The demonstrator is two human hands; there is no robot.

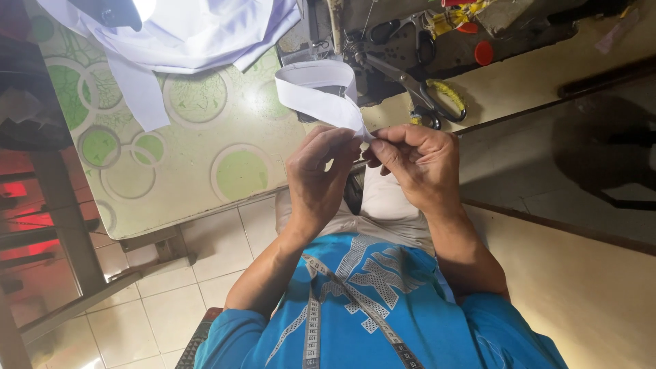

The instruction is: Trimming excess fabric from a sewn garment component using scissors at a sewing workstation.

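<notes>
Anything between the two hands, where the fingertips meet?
Yes, in the head view: the end of the white fabric strip is pinched between the left hand and right hand.

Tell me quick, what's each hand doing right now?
Left hand: closed, pinching the white fabric strip.
Right hand: closed, pinching the same strip's end.

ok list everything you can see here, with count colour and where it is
fabric strip: 1, white, pinched by both hands over the table edge
white cloth: 1, white, heaped at top left of table
table: 1, pale with green circles, left
scissors: 1, dark blades, yellow-wrapped handle, top centre
measuring tape: 1, grey, draped over blue shirt
left hand: 1, pinching strip end
right hand: 1, pinching strip end
</notes>
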